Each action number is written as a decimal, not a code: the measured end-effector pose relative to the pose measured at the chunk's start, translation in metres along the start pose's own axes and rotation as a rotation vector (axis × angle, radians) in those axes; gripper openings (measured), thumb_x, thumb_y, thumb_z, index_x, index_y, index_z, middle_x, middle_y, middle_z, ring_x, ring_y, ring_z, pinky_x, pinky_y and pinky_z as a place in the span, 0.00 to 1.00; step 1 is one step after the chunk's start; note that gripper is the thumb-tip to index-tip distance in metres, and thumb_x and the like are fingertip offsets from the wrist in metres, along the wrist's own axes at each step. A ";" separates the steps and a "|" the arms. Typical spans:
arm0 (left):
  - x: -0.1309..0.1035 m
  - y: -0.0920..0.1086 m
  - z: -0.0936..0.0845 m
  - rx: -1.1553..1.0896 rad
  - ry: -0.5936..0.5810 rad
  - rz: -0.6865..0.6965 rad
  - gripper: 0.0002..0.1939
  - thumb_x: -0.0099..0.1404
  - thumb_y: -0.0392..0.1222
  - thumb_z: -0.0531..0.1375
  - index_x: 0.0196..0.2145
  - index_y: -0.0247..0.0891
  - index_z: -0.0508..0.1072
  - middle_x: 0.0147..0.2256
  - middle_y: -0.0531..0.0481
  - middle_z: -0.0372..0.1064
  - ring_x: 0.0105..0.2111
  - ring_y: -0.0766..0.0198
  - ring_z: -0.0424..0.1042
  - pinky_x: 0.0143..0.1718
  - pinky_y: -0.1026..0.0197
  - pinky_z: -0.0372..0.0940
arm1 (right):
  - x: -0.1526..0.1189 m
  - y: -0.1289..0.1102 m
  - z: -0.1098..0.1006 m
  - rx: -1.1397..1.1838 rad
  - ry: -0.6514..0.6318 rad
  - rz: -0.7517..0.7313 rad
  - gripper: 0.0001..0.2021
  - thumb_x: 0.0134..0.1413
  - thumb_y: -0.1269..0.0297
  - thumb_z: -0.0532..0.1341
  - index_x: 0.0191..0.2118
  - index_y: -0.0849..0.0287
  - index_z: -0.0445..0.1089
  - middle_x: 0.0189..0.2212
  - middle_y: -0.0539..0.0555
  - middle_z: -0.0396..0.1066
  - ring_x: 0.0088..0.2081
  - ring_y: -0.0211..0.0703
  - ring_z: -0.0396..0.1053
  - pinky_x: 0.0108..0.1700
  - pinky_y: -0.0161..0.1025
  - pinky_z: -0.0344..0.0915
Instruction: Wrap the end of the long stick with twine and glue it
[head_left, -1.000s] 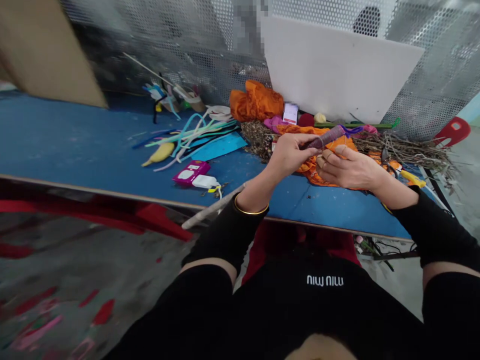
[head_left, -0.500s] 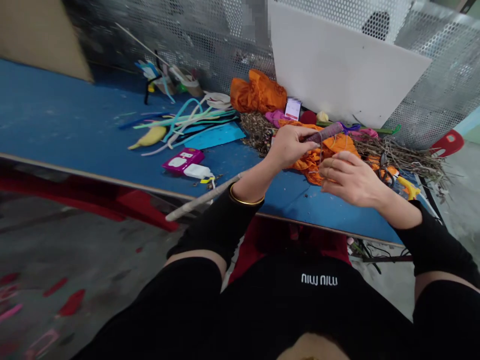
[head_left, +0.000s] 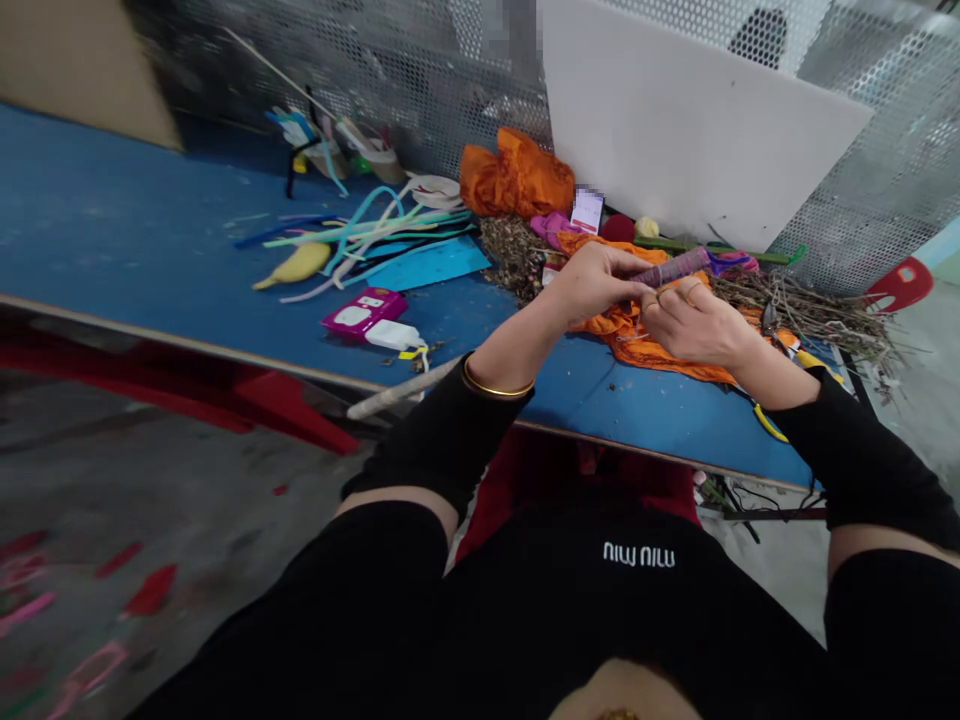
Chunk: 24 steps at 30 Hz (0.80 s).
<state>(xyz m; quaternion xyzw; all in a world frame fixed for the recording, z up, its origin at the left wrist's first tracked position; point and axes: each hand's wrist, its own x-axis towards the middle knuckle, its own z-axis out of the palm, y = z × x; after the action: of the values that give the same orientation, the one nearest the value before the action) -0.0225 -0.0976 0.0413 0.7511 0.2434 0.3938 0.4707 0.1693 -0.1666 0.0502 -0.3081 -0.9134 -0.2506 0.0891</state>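
A purplish wrapped roll [head_left: 679, 266] is gripped at its left end by my left hand [head_left: 596, 287], thumb and fingers pinched on it. My right hand [head_left: 696, 320] is closed right beside it, just under the roll, fingertips near my left thumb. What those right fingers pinch is too small to make out. Under both hands spreads crumpled orange cloth [head_left: 637, 345]. Purple-blue material shows past the roll's right end.
On the blue table [head_left: 225, 310] lie pipe cleaners [head_left: 375, 235], a yellow banana-like object [head_left: 300, 266], a magenta packet [head_left: 364, 312] and dried twigs [head_left: 810, 310]. An orange bundle [head_left: 517, 175] and a white board [head_left: 675, 110] stand behind. A grey stick [head_left: 401, 390] crosses the front edge.
My right hand has moved up and left to meet my left hand, its fingers closing. The roll has shifted slightly right. The orange cloth is spread further right, and yellow handles show beside my right forearm.
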 end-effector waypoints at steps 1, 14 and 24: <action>0.000 -0.002 0.000 -0.003 0.006 -0.004 0.13 0.57 0.33 0.65 0.40 0.34 0.85 0.35 0.49 0.82 0.37 0.59 0.79 0.43 0.57 0.75 | 0.000 -0.001 -0.001 0.013 0.020 -0.003 0.20 0.73 0.70 0.45 0.55 0.62 0.71 0.43 0.60 0.75 0.48 0.50 0.70 0.55 0.54 0.66; 0.006 -0.012 0.002 0.302 0.235 0.108 0.19 0.57 0.36 0.65 0.47 0.36 0.85 0.41 0.50 0.83 0.43 0.56 0.80 0.49 0.57 0.73 | -0.008 -0.033 -0.050 -0.085 -0.029 0.122 0.19 0.74 0.70 0.43 0.46 0.59 0.72 0.25 0.49 0.68 0.31 0.42 0.64 0.63 0.50 0.62; 0.011 -0.014 0.013 0.442 0.409 0.141 0.18 0.59 0.36 0.67 0.49 0.39 0.84 0.42 0.50 0.83 0.41 0.54 0.80 0.47 0.55 0.72 | -0.030 -0.013 -0.078 -0.097 -0.332 0.165 0.16 0.67 0.68 0.55 0.25 0.56 0.68 0.23 0.53 0.68 0.27 0.44 0.62 0.41 0.48 0.59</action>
<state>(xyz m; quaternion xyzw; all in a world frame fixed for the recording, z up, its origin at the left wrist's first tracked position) -0.0051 -0.0897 0.0293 0.7554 0.3603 0.5059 0.2088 0.1860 -0.2304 0.1024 -0.4230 -0.8741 -0.2317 -0.0577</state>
